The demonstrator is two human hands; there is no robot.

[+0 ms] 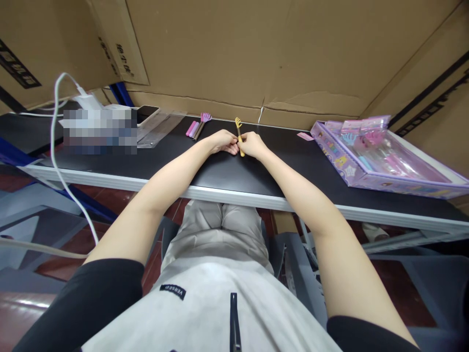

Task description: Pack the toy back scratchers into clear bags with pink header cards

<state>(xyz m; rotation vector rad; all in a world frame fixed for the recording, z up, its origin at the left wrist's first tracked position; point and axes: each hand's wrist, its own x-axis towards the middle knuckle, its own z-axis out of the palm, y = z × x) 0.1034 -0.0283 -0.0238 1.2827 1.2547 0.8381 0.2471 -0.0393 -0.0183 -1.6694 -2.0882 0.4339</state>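
Observation:
A small yellow back scratcher (238,122) with a claw-shaped head stands out between my hands, its head pointing to the back of the table. My right hand (253,145) is closed around its shaft, and the yellow handle end shows below the fingers. From the other side my left hand (223,142) meets the shaft with thumb and fingertips pinched, the remaining fingers loosely curled. To the left on the black tabletop lie more back scratchers, a pink-purple claw head (205,117) among them, with pink and lilac handles (191,128) beside it.
An open purple display box (342,164) with packaged back scratchers stands at the right. A pink paper piece (305,136) lies near it. Clear plastic bags (156,129), a phone (147,115) and a white charger with cable (88,101) are at the left. Cardboard (220,54) walls the back.

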